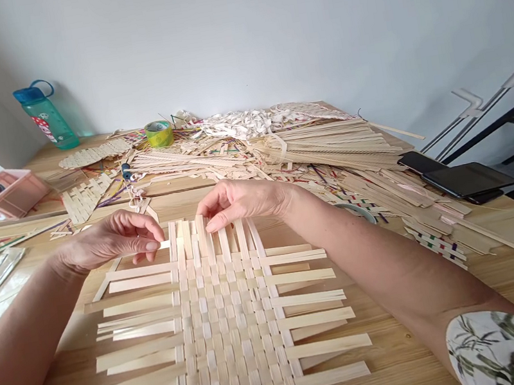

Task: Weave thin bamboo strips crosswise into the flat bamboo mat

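A woven mat of pale flat wooden strips [232,326] lies in front of me, its loose strip ends sticking out on the left and right. At its far left corner my left hand [118,240] pinches the end of a pale crosswise strip [164,244], which passes among the upright strips. My right hand [239,203] is closed at the mat's far edge, thumb and fingers around the top of a lengthwise strip [202,235]. Part of its grip is hidden behind the fingers.
Across the back lie bundles of wooden strips [332,145], a yellow tape roll [159,134] and white shavings [246,122]. A teal bottle [50,121] and pink basket [18,194] stand left. Dark phones [469,179] lie at the right edge.
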Motion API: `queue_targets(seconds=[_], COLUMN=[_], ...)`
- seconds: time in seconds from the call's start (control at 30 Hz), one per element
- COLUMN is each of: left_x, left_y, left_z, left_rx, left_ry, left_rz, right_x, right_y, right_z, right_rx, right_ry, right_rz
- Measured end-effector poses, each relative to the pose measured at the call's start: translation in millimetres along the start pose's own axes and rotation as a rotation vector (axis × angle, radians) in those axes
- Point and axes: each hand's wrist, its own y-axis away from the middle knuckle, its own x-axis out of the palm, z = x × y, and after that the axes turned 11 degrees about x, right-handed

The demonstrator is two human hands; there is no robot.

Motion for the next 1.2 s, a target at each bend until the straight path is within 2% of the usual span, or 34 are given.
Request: queue_targets(seconds=[0.13, 0.33, 0.7, 1.07, 1.2], left_x=[0.2, 3.0, 6.4, 14.5, 13.8], left_y=[0, 0, 0, 3, 6], left_z=[-3, -16, -23, -40, -41], left_rx=[-0.009, -0.010, -0.008, -0.107, -0.079], left_ry=[-0.019, -0.135, -0.207, -0.486, -0.506], left_rz=[0.005, 0.002, -0.002, -0.030, -0.014], right_x=[0, 1, -1, -2, -1], right_y=[0, -1, -2, -4, -5], right_z=[1, 3, -2, -5, -5], right_rx=[0.004, 0.062, 0.064, 0.124, 0.090], right_ry=[0.018, -0.021, -0.090, -0.086, -0.102], right_rz=[0.003, -0.096, -0.083, -0.118, -0.089])
